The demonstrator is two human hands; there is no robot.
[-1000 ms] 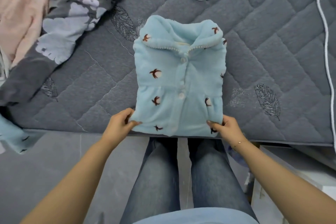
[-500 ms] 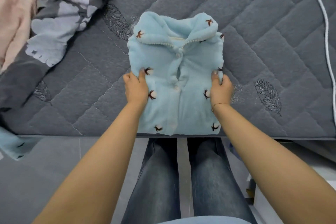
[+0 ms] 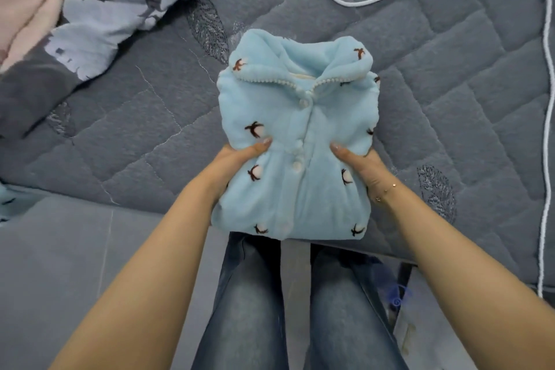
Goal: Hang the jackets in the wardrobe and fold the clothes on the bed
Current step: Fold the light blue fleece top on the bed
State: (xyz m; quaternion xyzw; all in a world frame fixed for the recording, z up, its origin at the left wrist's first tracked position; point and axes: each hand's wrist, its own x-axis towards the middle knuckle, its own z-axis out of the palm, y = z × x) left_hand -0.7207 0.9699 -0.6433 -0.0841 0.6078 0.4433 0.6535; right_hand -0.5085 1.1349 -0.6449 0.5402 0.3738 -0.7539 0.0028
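- Head view looks down on a grey quilted mattress (image 3: 450, 117) stitched in diamonds with embroidered leaves; its near edge runs across the frame, and grey floor (image 3: 54, 264) lies below it at the left.
- A folded light blue fleece jacket (image 3: 300, 117), buttoned, collar away from the person, is gripped at both sides; its lower hem overhangs the mattress edge above the person's jeans (image 3: 249, 309). Whether its far end rests on the mattress I cannot tell.
- The left hand (image 3: 237, 164) clasps the jacket's left side, thumb on top, fingers hidden underneath.
- The right hand (image 3: 362, 168) clasps the right side likewise, thumb on the front, a thin bracelet at the wrist.
- A grey garment with pale flower prints (image 3: 99, 24) is heaped at the upper left, beside a pink cloth (image 3: 27, 0) in the corner.
- A white cord (image 3: 545, 129) loops over the mattress top and down its right side, well apart from the jacket.
- Bare quilting lies open between the jacket and the heap, and between the jacket and the cord.
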